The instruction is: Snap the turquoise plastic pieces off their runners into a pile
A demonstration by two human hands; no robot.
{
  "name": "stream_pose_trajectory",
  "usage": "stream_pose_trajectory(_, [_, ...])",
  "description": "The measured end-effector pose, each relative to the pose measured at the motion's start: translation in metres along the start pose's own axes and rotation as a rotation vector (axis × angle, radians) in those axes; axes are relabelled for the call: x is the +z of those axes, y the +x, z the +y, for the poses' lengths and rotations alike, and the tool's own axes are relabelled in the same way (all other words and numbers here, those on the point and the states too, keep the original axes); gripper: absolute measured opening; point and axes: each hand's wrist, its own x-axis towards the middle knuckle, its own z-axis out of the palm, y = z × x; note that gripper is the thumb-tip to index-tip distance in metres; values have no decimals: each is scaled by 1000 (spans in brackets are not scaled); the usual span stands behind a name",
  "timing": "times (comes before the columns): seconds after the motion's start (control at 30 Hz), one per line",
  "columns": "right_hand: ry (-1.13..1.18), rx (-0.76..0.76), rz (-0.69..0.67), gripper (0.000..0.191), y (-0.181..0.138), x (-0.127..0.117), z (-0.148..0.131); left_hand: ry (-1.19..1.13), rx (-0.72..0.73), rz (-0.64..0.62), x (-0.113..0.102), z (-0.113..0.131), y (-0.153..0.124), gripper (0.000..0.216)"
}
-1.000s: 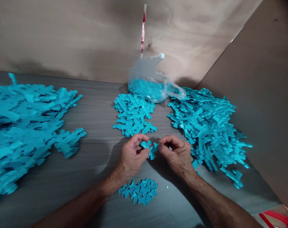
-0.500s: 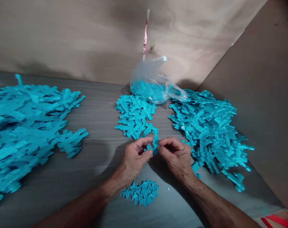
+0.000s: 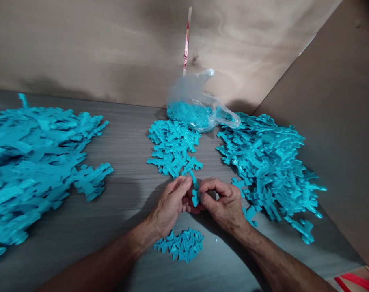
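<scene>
My left hand [image 3: 172, 205] and my right hand [image 3: 222, 202] meet over the grey table [image 3: 126, 202], fingertips pinched together on one small turquoise plastic piece [image 3: 195, 194] held upright between them. Just beneath my wrists lies a small heap of turquoise pieces [image 3: 180, 244]. Just beyond my fingers lies a middle pile of the same pieces [image 3: 173, 148]. My fingers hide much of the held piece.
A big turquoise pile [image 3: 35, 162] fills the left side and another big pile [image 3: 269, 162] the right. A clear plastic bag [image 3: 196, 103] holding turquoise bits stands at the back by the plywood wall [image 3: 96, 48]. A board [image 3: 339, 121] closes off the right; something red [image 3: 354, 282] shows at bottom right.
The hands have closed in on each other, and the turquoise piece has turned from lying flat between them to standing upright in a tighter pinch.
</scene>
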Motion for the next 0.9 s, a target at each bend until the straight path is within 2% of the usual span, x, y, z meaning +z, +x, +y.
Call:
stream_pose_trajectory(0.1, [-50, -197, -72, 17, 1, 0, -1, 45, -1, 20, -3, -3, 1, 35])
stream_pose_trajectory(0.17, [-67, -311, -109, 20, 3, 1, -3, 114, 14, 89, -4, -5, 1, 33])
stream_pose_trajectory(0.27, [-91, -391, -81, 21, 5, 1, -7, 205, 58, 189, -4, -5, 2, 33])
stream_pose_trajectory(0.37, [-116, -358, -28, 20, 6, -1, -8, 268, 134, 210, -2, -2, 2, 35])
stream_pose_trajectory(0.57, [-98, -166, -18, 20, 5, -5, -4, 273, 218, 233, -1, -3, 2, 32])
stream_pose_trajectory(0.73, [-123, -224, 12, 20, 5, -4, -3, 205, 185, 186, -5, -6, 3, 29])
stream_pose_trajectory(0.9, [-137, -193, 25, 18, 5, -6, -3, 175, 218, 122, -6, -2, 2, 23])
